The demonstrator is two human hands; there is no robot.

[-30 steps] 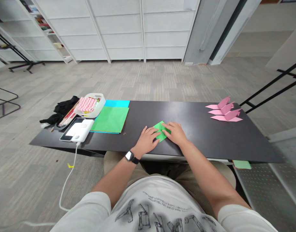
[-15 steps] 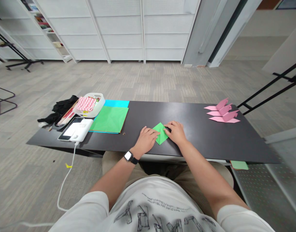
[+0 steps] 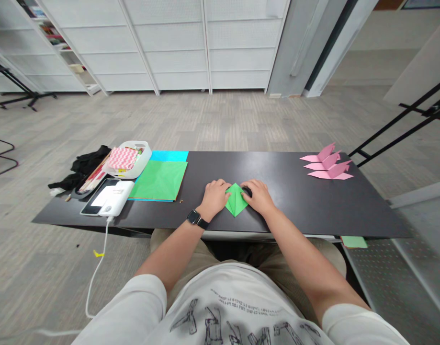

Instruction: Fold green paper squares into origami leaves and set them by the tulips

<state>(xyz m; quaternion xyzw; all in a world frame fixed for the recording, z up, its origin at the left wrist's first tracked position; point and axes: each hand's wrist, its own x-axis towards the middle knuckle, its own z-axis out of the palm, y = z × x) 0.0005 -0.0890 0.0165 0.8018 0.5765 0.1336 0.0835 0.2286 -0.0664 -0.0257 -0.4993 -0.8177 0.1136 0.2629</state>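
A small green origami paper (image 3: 235,203), folded into a diamond with a crease down its middle, lies on the dark table in front of me. My left hand (image 3: 216,195) holds its left side, thumb on the edge and fingers curled beyond it. On the opposite side, my right hand (image 3: 258,195) has its thumb and fingers closed at the right edge. Parts of both side corners are hidden under the thumbs.
Three pink folded paper birds (image 3: 327,166) stand at the table's right. Stacked green sheets (image 3: 160,179) lie left, beside a white basket (image 3: 145,158), a white power bank (image 3: 116,199) with a cable, and black cloth (image 3: 88,160). A black metal stand (image 3: 402,122) is right of the table.
My left hand has drawn back from over the paper to its left edge, uncovering more of the middle crease. The right hand stays at the right edge. The view has shifted slightly.
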